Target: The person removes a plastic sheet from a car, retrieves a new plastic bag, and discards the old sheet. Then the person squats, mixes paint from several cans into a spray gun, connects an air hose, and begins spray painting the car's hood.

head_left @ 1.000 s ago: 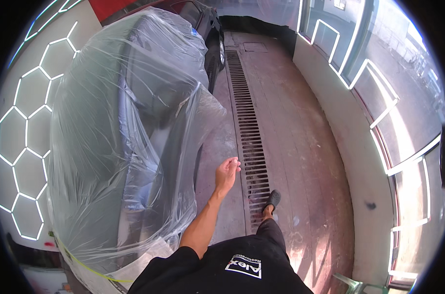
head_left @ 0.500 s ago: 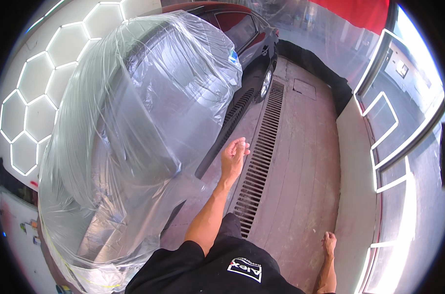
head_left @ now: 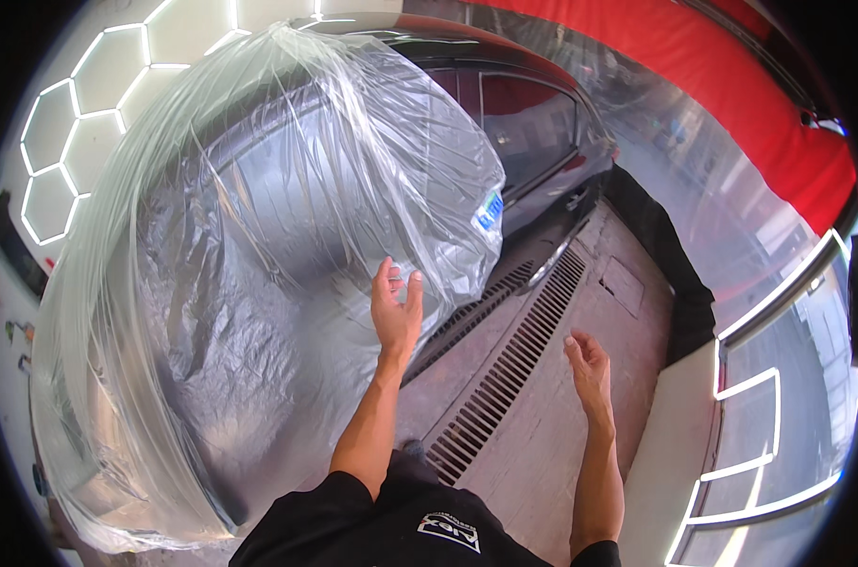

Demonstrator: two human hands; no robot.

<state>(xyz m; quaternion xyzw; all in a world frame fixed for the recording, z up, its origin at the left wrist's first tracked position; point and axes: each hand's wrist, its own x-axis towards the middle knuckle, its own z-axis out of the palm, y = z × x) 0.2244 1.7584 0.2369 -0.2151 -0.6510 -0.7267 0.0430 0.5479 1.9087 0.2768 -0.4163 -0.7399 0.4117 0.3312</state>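
Note:
Clear plastic sheeting drapes in folds over the near part of a dark car, whose uncovered rear side shows beyond. My left hand is raised in front of the sheet's right edge, thumb apart from the fingers, with nothing in it. Whether its fingertips touch the plastic, I cannot tell. Farther right, over the floor, my right hand is up with loosely bent fingers and holds nothing visible. A blue and white label sits on the sheet near its right corner.
A long slotted floor drain grate runs beside the car. Black sheeting lies along the floor at the far right, below a transparent curtain with a red band. Hexagonal lights hang on the left wall; a window is at right.
My view has turned toward the sheeted car. My left hand has moved closer to the plastic and opened wider. My right hand has risen from low at the right to mid-height.

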